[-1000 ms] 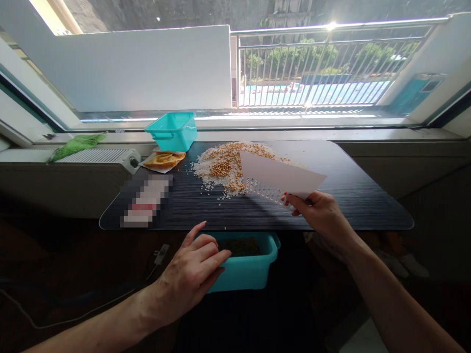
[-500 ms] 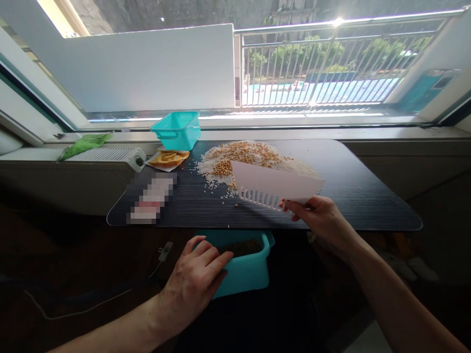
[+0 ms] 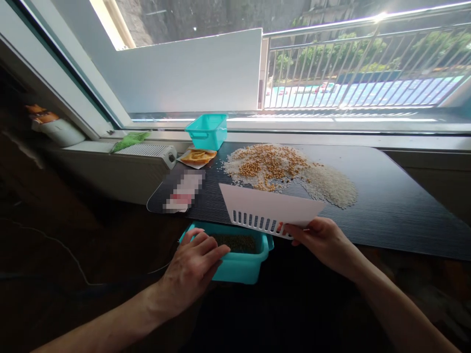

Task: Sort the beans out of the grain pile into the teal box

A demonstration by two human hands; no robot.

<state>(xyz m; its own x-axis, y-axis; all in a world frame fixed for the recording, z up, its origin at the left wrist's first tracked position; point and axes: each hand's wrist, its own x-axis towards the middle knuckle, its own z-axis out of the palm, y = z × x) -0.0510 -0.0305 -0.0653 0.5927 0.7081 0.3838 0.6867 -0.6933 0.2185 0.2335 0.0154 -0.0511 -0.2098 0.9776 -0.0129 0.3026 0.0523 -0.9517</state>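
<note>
My right hand (image 3: pixel 320 238) pinches the lower right corner of a thin white plastic sheet with a row of slots (image 3: pixel 268 203), held over the table's front edge. Below that edge, my left hand (image 3: pixel 200 255) grips the near left rim of a turquoise plastic bin (image 3: pixel 239 269), fingers curled over it. Dark greenish small grains (image 3: pixel 235 243) lie inside this bin. Beyond the sheet, yellow soybean-like beans (image 3: pixel 270 164) are mixed with white rice on the table. A paler pile of rice (image 3: pixel 333 186) lies to their right.
A second turquoise bin (image 3: pixel 208 135) stands at the table's back left. In front of it lie an orange-yellow packet (image 3: pixel 198 157) and a blurred-out card (image 3: pixel 186 191). A green cloth-like thing (image 3: pixel 130 141) rests on the radiator (image 3: pixel 147 154). The dark table (image 3: pixel 386 196) adjoins the window sill.
My view has turned left. The slotted sheet has come back from the bean pile toward me, over the front edge, uncovering the rice on the right. My left hand stays on the bin.
</note>
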